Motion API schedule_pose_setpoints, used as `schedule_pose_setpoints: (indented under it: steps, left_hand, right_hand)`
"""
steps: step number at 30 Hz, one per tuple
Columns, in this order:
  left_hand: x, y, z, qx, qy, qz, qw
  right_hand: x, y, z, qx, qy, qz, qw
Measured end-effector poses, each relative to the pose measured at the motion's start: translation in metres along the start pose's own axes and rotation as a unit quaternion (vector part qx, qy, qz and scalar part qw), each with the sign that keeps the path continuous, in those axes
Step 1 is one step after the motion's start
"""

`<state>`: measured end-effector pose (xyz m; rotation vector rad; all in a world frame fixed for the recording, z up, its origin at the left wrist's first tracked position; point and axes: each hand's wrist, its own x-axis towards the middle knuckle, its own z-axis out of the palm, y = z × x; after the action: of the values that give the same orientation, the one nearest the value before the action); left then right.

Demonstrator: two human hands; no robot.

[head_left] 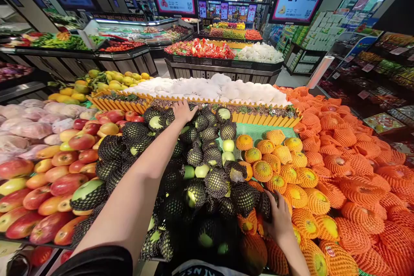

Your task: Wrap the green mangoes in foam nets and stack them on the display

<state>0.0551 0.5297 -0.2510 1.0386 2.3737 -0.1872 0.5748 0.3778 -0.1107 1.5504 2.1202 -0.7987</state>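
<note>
Black-netted fruit, toward display's near edge: likely firm, bruisable; best cupped mid-body. Grasped in right hand; far edge, left hand, fingers spread, hold unclear.

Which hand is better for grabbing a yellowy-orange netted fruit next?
Probably the right hand: it's beside the yellowy-orange fruits, though it seems to touch a black-netted fruit. The left hand is farther away, over the black-netted pile.
</note>
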Motion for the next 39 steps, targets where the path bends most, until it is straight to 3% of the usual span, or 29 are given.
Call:
schedule_pose_setpoints:
  steps: [4, 6, 7, 10, 13, 17, 23, 28, 32, 37, 39]
  left_hand:
    - [-0.012, 0.029, -0.003, 0.024, 0.029, 0.026, 0.999]
    - [-0.029, 0.053, 0.001, 0.031, 0.018, 0.085, 0.996]
    - [-0.040, 0.067, 0.005, 0.030, -0.009, 0.125, 0.992]
    - [-0.081, 0.105, 0.030, 0.030, -0.167, 0.209, 0.963]
    - [-0.120, 0.134, 0.063, 0.058, -0.265, 0.183, 0.945]
    - [-0.146, 0.152, 0.098, 0.102, -0.305, 0.124, 0.939]
    - [-0.140, 0.144, 0.118, 0.058, -0.370, 0.090, 0.923]
    - [-0.137, 0.133, 0.125, 0.015, -0.340, 0.121, 0.932]
    - [-0.128, 0.118, 0.114, 0.009, -0.315, 0.172, 0.933]
    - [-0.103, 0.088, 0.089, 0.005, -0.326, 0.259, 0.909]
    - [-0.091, 0.079, 0.081, 0.006, -0.336, 0.290, 0.896]
  right_hand:
    - [-0.001, -0.003, -0.004, 0.000, -0.003, 0.003, 1.000]
    - [0.000, -0.004, -0.006, 0.001, -0.009, 0.010, 1.000]
    - [0.001, -0.005, -0.006, 0.001, -0.012, 0.013, 1.000]
    - [0.003, -0.006, -0.008, 0.009, -0.015, 0.013, 1.000]
    - [0.002, -0.006, -0.009, 0.027, -0.005, -0.002, 1.000]
    - [0.000, -0.006, -0.010, 0.050, 0.014, -0.026, 0.998]
    - [0.001, -0.007, -0.012, 0.062, 0.012, -0.027, 0.998]
    - [0.006, -0.011, -0.022, 0.092, 0.006, -0.008, 0.996]
    - [0.016, -0.006, -0.052, 0.102, 0.010, 0.027, 0.994]
    - [0.076, -0.017, -0.089, 0.127, 0.120, 0.022, 0.984]
    - [0.116, -0.036, -0.088, 0.187, 0.107, -0.006, 0.977]
